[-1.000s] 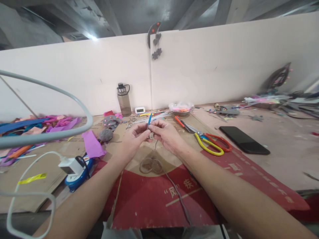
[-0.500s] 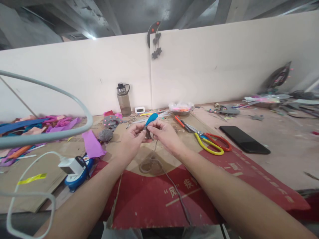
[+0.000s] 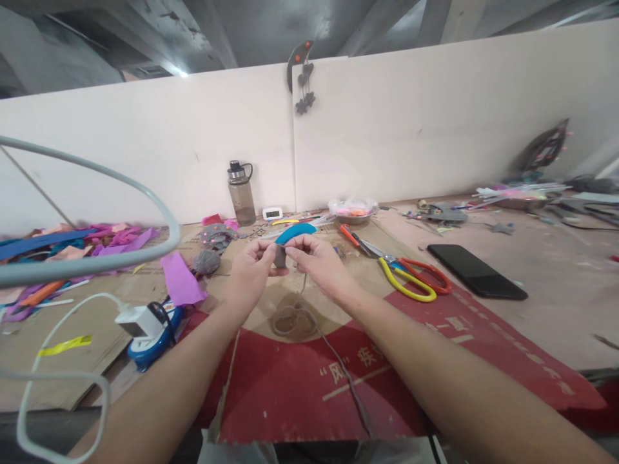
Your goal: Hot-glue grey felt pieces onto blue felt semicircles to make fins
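Observation:
My left hand (image 3: 255,265) and my right hand (image 3: 313,259) meet above the cardboard (image 3: 290,380), thumbs and fingers pinched together. Between them is a small dark grey piece (image 3: 280,256), possibly felt or yarn-wrapped; its exact kind is hard to make out. A curved blue strip (image 3: 296,232) rises behind the fingers and leans right. Grey yarn (image 3: 304,283) hangs from beside my right fingers, loops on the cardboard (image 3: 293,320) and trails toward the front edge.
To the right lie scissors (image 3: 407,281) with one yellow and one red handle, and a black phone (image 3: 476,270). On the left are a grey yarn ball (image 3: 206,261), purple fabric (image 3: 182,278) and a blue-and-white power strip (image 3: 153,341). A bottle (image 3: 240,196) stands at the back.
The blue strip has turned from steeply upright to a flatter arc leaning right. More of the grey piece's face shows between my fingers. Both hands stay in nearly the same place.

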### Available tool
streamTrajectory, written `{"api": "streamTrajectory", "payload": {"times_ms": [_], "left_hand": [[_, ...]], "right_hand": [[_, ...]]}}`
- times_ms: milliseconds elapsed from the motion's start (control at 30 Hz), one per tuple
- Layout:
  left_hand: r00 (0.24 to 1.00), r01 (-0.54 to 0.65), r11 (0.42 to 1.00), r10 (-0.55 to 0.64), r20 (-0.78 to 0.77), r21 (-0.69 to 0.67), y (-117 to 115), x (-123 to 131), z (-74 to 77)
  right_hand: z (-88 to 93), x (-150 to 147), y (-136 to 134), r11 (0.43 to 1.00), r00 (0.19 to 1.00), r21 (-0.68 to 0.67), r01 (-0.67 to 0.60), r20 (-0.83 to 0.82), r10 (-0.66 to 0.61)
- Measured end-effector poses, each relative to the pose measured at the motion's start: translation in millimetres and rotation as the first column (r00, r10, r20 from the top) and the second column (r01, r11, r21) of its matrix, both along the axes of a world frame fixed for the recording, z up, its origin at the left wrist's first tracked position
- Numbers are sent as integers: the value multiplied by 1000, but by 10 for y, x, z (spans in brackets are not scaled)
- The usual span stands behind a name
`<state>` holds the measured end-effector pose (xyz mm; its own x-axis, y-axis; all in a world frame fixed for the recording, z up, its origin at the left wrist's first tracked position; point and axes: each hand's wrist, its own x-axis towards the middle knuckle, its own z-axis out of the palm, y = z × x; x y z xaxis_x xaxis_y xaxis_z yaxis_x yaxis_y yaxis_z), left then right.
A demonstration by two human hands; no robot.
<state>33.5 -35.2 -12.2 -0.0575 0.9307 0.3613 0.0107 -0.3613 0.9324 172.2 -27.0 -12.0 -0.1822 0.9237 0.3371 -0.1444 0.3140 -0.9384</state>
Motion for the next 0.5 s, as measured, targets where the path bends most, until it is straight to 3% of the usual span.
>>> {"api": "streamTrajectory", "payload": {"times_ms": [267,500], "left_hand": [[981,-168,980,155,121,106,265,-317,39],[914,-335,934,290,284,124,430,-583,114]], "right_hand": [[31,26,-53,988,983,153,-26,186,-3],[224,195,-136,988,959,117,-105,275,70]]}}
